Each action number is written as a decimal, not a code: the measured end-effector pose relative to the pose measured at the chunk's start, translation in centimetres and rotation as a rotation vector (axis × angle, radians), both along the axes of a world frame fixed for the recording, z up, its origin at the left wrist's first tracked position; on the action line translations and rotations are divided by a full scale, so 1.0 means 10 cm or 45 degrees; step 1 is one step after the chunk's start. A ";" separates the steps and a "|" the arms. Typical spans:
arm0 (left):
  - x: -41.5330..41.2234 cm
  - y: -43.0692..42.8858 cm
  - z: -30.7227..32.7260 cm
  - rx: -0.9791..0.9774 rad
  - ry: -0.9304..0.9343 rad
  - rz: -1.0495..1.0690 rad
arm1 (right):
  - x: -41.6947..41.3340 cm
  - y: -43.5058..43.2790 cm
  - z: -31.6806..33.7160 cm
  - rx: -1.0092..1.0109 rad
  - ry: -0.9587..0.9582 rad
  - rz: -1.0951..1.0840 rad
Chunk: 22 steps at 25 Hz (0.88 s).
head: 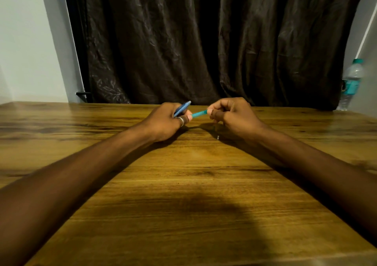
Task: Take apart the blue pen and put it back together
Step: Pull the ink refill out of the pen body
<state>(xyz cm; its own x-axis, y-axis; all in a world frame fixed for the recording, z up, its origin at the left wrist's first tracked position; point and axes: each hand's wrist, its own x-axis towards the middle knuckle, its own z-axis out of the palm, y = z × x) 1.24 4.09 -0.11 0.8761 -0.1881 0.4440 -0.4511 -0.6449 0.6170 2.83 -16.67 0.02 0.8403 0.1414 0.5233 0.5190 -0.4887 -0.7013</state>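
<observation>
While both forearms reach out over the worktop (pixel 183 194), two pen pieces show between the hands, plus one small pale bit lying on the wood. The left grip (pixel 169 120) is curled shut around the barrel (pixel 182 108), a darker blue piece whose far end sticks up and away past the knuckles, tilted toward the curtain (pixel 204 41). One ring (pixel 181 120) sits on a finger of that hand. The right grip (pixel 230 114) is also closed, thumb and forefinger pinched on the end of the refill (pixel 199 113), a thin lighter-blue stick that runs leftward from those fingertips to the left grip, where its other end meets the thumb tip; whether it enters the barrel there cannot be told. Both pieces are held above the wood, between the two grips, near the far edge. Just under the right grip, on the near side, the small pale bit (pixel 218 137) rests on the worktop in the hand's shadow; it is too small to identify. Well off to the right of the right grip, one water bottle (pixel 351 84) with a teal cap and label stands upright beside the curtain's edge.
</observation>
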 end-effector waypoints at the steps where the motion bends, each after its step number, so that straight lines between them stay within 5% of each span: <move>1: -0.01 0.01 0.02 -0.005 0.011 0.009 | 0.03 -0.01 0.01 -0.007 -0.009 -0.015; 5: 0.01 0.18 0.04 -0.074 0.060 0.105 | 0.09 -0.17 0.09 0.070 -0.063 -0.080; 14: 0.13 0.26 0.04 -0.120 0.008 0.266 | -0.10 0.31 0.00 -1.061 -0.627 0.040; 22: 0.14 0.25 0.01 -0.078 -0.003 0.308 | -0.06 0.41 -0.06 -1.202 -0.641 0.097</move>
